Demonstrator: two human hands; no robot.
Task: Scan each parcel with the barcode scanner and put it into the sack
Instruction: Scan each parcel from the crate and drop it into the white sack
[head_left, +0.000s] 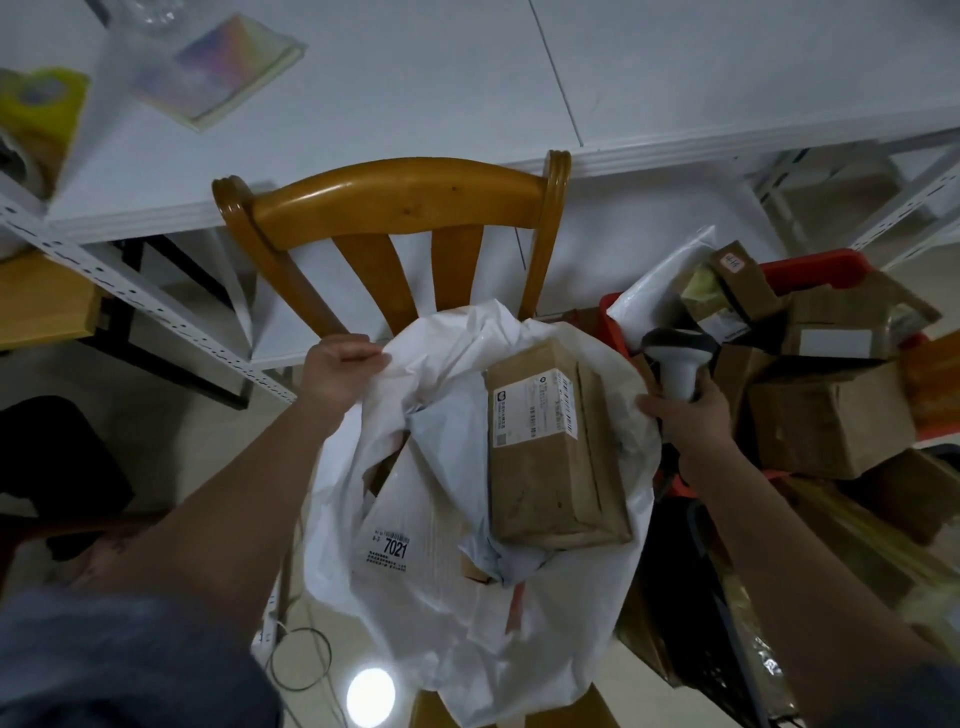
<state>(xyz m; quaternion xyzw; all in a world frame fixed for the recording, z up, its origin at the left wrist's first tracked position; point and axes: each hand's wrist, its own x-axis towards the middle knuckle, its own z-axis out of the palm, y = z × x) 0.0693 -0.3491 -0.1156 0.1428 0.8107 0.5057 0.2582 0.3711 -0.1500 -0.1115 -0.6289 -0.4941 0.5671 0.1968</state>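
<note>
Chair (400, 208) behind sack (467, 597); parcel crate (810, 267) beside.

White plastic sack (467, 597) on wooden chair (395, 208); brown cardboard parcel (550, 452) inside; red crate (810, 270) of parcels right; white bench (415, 104) behind.

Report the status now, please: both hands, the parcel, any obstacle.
Left hand grips sack rim, holding it open. Right hand holds scanner at opposite rim. Brown parcel lies in sack mouth, label up. Nothing blocking.
</note>
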